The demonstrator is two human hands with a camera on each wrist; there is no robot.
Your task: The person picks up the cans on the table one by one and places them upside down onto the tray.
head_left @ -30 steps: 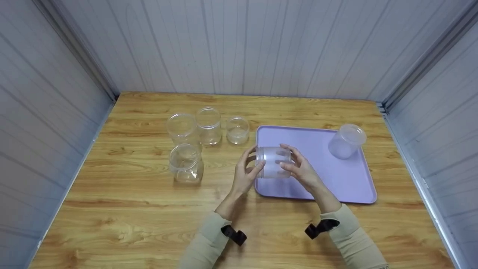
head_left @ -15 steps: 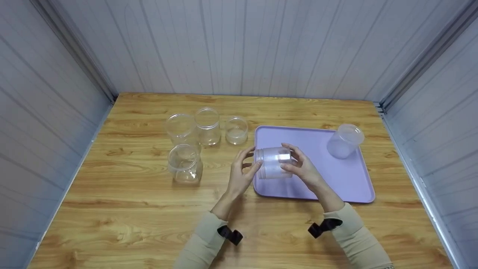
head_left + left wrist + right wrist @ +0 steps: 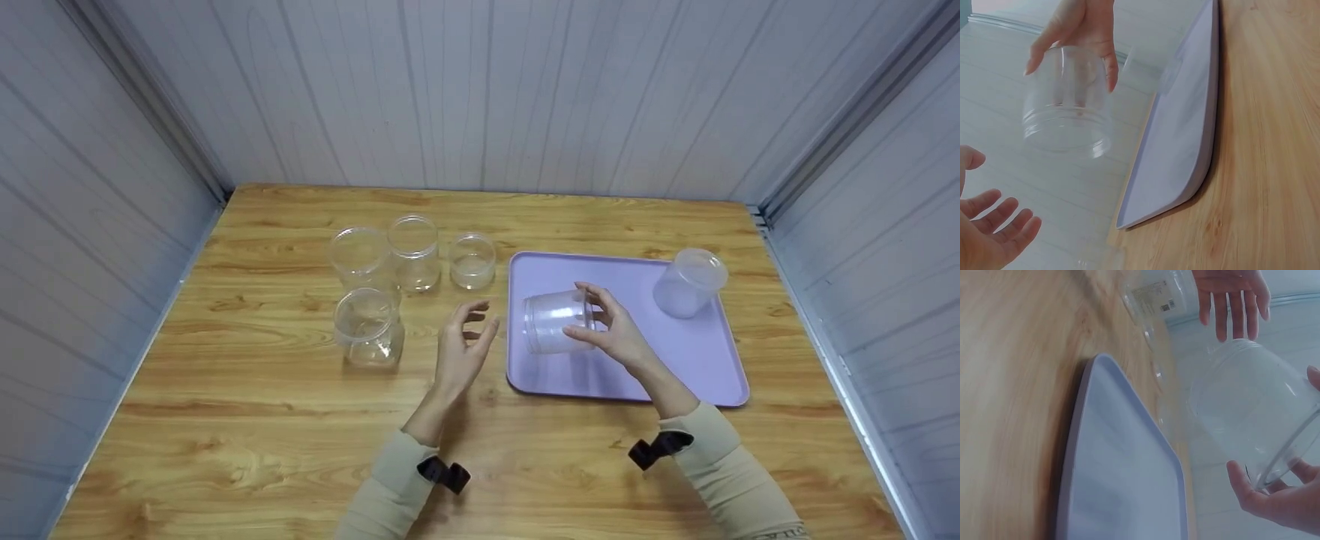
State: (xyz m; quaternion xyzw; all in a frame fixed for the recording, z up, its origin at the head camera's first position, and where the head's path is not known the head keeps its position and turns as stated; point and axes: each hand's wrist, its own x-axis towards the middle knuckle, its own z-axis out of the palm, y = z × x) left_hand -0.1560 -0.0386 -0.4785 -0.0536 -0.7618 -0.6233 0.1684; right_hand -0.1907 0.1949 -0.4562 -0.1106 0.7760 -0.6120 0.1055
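The wooden table (image 3: 262,450) spreads under everything. The purple tray (image 3: 667,352) lies toward three o'clock on it. My right grip (image 3: 621,337) is opened about as wide as the clear jar (image 3: 553,322) it grasps, thumb on the near side and fingers on the far side of one end. My left grip (image 3: 459,356) is released, fingers loosely bent, thumb apart from them. The clear jar sits at nine o'clock from my right grip and between two and three from my left, raised above the tray, turned sideways and slightly tilted, its ridged end facing my left grip, well apart. A cloudy jar (image 3: 688,285) stands on the tray at two o'clock from my right grip. From my left grip, a wide jar (image 3: 363,259) stands between ten and eleven, a slimmer jar (image 3: 415,255) at eleven, and a low jar (image 3: 472,262) at twelve.
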